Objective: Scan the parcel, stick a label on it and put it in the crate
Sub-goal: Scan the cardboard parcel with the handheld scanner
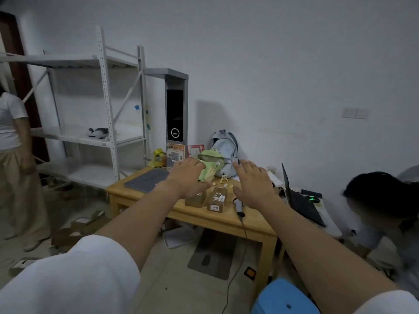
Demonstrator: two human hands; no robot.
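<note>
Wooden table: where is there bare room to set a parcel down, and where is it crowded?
On the wooden table, the front strip is bare, between the grey mat and the scanner, in front of the two cardboard parcels. The back is crowded: green plush, backpack, paper scraps. Both hands, left hand and right hand, hover open above.

Plain white wall (272, 53) fills the upper frame, dimly lit. White metal shelving (106, 91) at left; low wooden table (204, 217) centre. Pale tiled floor (172, 279) below.
</note>
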